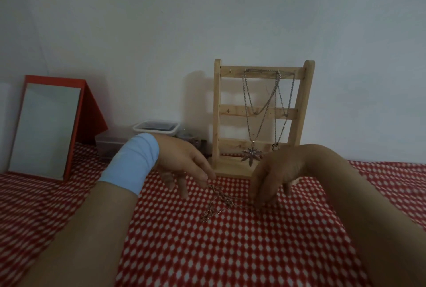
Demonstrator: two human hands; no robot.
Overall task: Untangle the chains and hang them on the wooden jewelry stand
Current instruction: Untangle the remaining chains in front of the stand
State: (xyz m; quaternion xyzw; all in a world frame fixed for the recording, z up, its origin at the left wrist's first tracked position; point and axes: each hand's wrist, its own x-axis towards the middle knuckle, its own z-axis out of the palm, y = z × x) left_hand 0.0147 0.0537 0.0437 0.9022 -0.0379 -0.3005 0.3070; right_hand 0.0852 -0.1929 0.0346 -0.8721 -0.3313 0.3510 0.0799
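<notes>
The thin rose-gold tangled chain (215, 203) is in a bunch on the red cloth w/ white diamond dots (230, 252), right in the middle of the view, strung between both hands. The left hand (184, 162) has its thumb and index tips pinched together on the chain's upper end at about 11 o'clock from the bunch, other fingers hanging loose. There's a pale blue band (133, 162) around that wrist. The right hand (274, 176) is at 3 o'clock from the bunch, fingertips pointed down and closed on the strand running off that side; the strand looks taut-ish btw the two hands, the rest droops to 7 o'clock on the cloth.

Just behind the hands at 12 o'clock stands the light wooden ladder-style jewelry stand (262, 116), upright against the white wall (207, 21). Already on its top rail: a silver chain w/ a leaf-shaped pendant (252, 155) and a 2nd silver chain w/ a small ring (276, 147).

Further out at 10 o'clock, a clear plastic box w/ white rim (156, 127), and beyond it a red-framed mirror (46, 125) leaning back.
</notes>
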